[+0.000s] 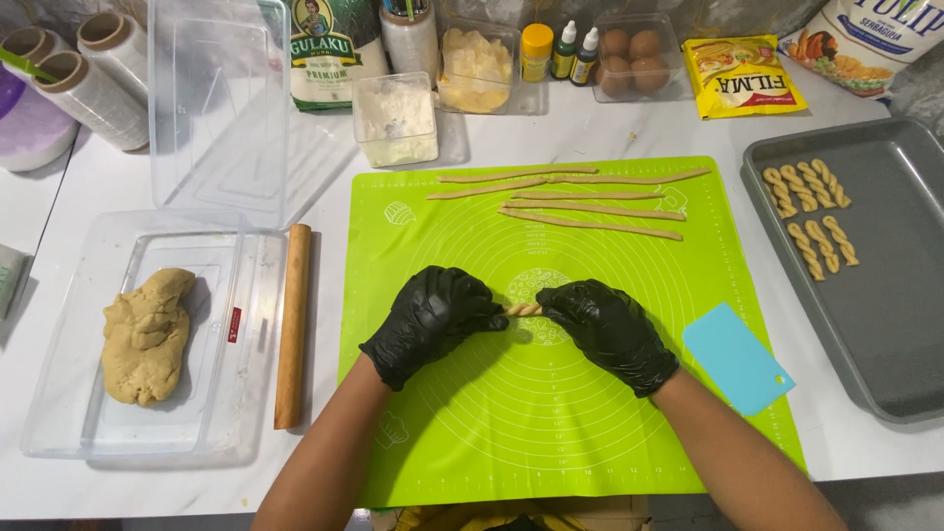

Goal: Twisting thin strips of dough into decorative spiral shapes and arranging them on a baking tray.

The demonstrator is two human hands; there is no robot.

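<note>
1. Gloved in black, my left hand (433, 317) is curled shut around 1 end of a short twisted dough piece (523, 310); my right hand (610, 329), also in a black glove, is closed on the other end.
2. Only the middle of that twist shows between my fingertips, and it sits just above the centre of the green silicone mat (551, 413).
3. At the far edge of the mat lie about 5 thin dough ropes (590, 206), side by side and roughly parallel.
4. On my right, partly on the mat's corner, rests a light blue plastic scraper (737, 358).
5. Further right is a grey baking tray (885, 324), which holds 7 finished twists (811, 211) grouped near its far left corner.
6. On my left, a clear plastic tub (59, 393) holds a large lump of tan dough (146, 336); its clear lid (218, 108) stands propped behind it.
7. Between the tub and the mat lies a wooden rolling pin (292, 324), pointing away from me.
8. Along the back stand a small clear box of white flour (395, 120), a clear box with a pale yellow, lumpy content (477, 67), and a clear box holding 4 brown eggs (631, 57).
</note>
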